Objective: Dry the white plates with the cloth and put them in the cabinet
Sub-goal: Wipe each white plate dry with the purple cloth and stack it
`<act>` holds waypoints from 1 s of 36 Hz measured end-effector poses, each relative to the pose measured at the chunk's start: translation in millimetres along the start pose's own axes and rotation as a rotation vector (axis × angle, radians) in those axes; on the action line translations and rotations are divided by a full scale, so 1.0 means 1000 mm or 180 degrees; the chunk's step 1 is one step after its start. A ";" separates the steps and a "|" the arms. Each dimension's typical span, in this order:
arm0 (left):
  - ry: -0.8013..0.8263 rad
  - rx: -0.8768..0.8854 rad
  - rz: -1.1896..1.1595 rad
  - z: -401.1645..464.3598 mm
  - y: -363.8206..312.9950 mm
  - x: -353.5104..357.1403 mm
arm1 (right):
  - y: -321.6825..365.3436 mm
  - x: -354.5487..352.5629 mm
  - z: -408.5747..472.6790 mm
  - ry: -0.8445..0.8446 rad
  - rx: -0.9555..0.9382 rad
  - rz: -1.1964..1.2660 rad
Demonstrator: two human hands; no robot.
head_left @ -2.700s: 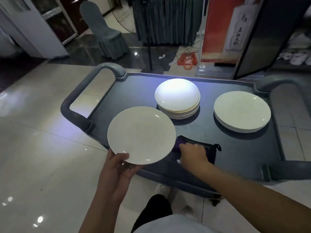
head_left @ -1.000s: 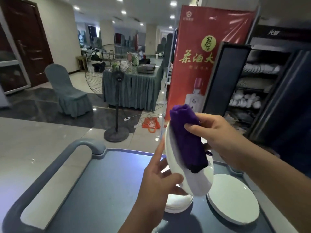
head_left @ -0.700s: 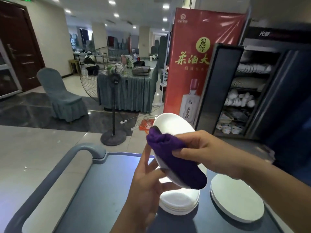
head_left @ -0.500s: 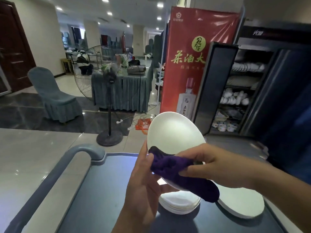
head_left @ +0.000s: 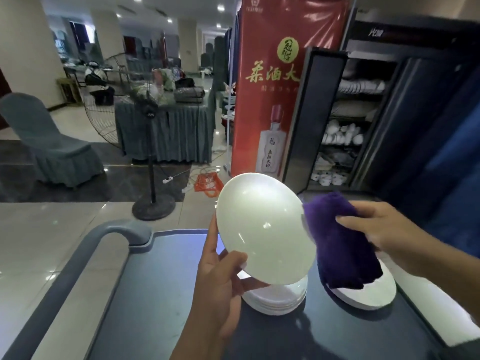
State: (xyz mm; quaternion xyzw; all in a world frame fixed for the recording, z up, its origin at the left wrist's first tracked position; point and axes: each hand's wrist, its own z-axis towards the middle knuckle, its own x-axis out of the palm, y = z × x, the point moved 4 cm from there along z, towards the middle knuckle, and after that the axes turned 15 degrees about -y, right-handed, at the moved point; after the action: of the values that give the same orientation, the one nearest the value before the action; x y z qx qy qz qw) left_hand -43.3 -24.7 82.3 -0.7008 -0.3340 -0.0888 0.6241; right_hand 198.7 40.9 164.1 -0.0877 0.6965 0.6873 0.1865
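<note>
A white plate (head_left: 265, 227) is held tilted above the cart, its face toward me. My left hand (head_left: 220, 276) grips its lower left rim, thumb on the front. My right hand (head_left: 381, 229) holds a folded purple cloth (head_left: 340, 245) against the plate's right edge. Below on the grey cart (head_left: 155, 294) sit two stacks of white plates: one (head_left: 275, 297) under the held plate and one (head_left: 368, 292) to the right, partly hidden by the cloth. The open cabinet (head_left: 350, 118) stands at the back right, its shelves holding white dishes.
The cart's curved handle (head_left: 117, 229) rises at the left. A standing fan (head_left: 148, 157), a covered chair (head_left: 49, 146) and a draped table (head_left: 166, 131) stand on the floor beyond. A red banner (head_left: 272, 87) is beside the cabinet's open door (head_left: 311, 118).
The cloth has slid from the plate's lower face across to its right edge, uncovering the plate's front. The plate has turned more toward me, and my view has swung slightly left.
</note>
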 end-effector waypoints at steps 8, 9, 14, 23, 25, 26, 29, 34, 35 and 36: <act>0.0540 -0.0318 -0.0154 -0.008 0.010 0.019 | 0.053 0.040 -0.005 -0.0370 -0.2210 -0.0967; 0.0623 -0.0300 -0.0157 -0.010 0.010 0.022 | 0.050 0.053 -0.006 -0.0302 -0.2344 -0.1191; 0.0645 -0.0245 -0.0183 -0.009 0.003 0.014 | 0.027 0.083 -0.013 -0.0453 -0.2563 -0.1572; 0.0591 -0.0079 -0.0145 -0.012 -0.001 0.002 | 0.005 0.098 -0.031 -0.0298 -0.2505 -0.0880; 0.0491 -0.0021 -0.0168 -0.009 -0.003 -0.004 | -0.005 0.097 -0.042 0.0025 -0.2428 -0.0773; 0.0436 -0.0015 -0.0186 -0.008 -0.003 -0.006 | -0.010 0.097 -0.048 0.0185 -0.2381 -0.0726; 0.0279 -0.0044 -0.0216 -0.003 -0.002 -0.014 | -0.028 0.091 -0.060 0.0600 -0.2095 -0.0611; 0.0048 -0.0164 -0.0151 0.002 0.010 -0.017 | -0.049 0.076 -0.067 0.0976 -0.1593 -0.0640; 0.0008 -0.0217 -0.0165 0.002 0.013 -0.015 | -0.053 0.072 -0.067 0.0973 -0.1507 -0.0665; -0.0041 -0.0271 -0.0180 0.002 0.016 -0.012 | -0.056 0.068 -0.066 0.0952 -0.1437 -0.0678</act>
State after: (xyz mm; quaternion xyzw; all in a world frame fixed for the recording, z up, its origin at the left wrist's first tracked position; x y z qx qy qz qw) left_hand -43.4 -27.3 62.4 -0.7176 -0.3536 -0.1161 0.5887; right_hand 148.4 -17.6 85.8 -0.3000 0.5325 0.7809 0.1286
